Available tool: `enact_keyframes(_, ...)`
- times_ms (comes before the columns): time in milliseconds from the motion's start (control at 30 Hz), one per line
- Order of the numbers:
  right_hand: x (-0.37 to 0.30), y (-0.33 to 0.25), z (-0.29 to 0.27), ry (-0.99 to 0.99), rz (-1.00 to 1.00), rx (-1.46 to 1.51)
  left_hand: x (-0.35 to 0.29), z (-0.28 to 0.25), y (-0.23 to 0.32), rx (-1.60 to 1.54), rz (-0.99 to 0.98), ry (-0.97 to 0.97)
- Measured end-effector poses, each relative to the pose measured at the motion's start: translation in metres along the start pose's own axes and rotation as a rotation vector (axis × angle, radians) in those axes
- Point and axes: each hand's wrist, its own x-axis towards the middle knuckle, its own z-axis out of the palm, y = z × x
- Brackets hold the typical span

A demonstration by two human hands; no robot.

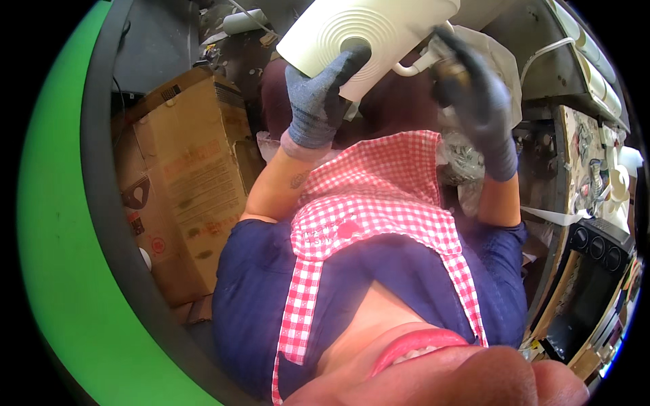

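Note:
A cream-coloured, hollow-looking plastic piece (399, 30) with concentric rings pressed into its face is tilted at the top of the view. My left hand (317, 101), in a grey-blue glove, grips its near end, with the thumb lying over the middle of the rings. A white curved tube-like part (414, 68) sticks out by the piece's right edge. Close to that part is my gloved right hand (477, 101), smeared by motion. Something yellowish-brown shows at its fingers, but I cannot make out what it is or whether the hand grips it.
On the left stands a worn cardboard box (196, 183). A green band with a dark edge (61, 237) curves along the far left. At right are white tubes (596, 74), a cluttered bench (582, 142) and a black appliance with knobs (586, 271). Clear plastic wrapping (466, 159) lies near my right wrist.

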Motion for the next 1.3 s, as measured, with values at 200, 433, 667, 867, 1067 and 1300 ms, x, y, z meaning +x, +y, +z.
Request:
enact_keyframes(200,0.012,-0.035,0.017,-0.144,-0.199,-0.264,0.006,0.006,0.024,-0.569,-0.553,0.168)
enact_keyframes(433,0.015,-0.036,0.017,-0.16,-0.225,-0.273,0.002,0.007,0.02,-0.536,-0.434,0.192)
enact_keyframes(667,0.015,-0.04,0.015,-0.193,-0.177,-0.275,-0.002,0.003,0.014,-0.322,-0.373,0.082)
enact_keyframes(867,0.009,-0.029,0.017,-0.254,-0.165,-0.172,0.008,0.006,0.031,-0.68,-0.669,0.154)
enact_keyframes(1067,0.016,-0.033,0.012,-0.316,-0.213,-0.167,0.01,0.003,0.04,-0.489,-0.529,0.206)
enact_keyframes(1300,-0.004,0.104,-0.029,0.186,0.152,0.007,0.032,-0.026,0.011,0.044,-0.127,0.184)
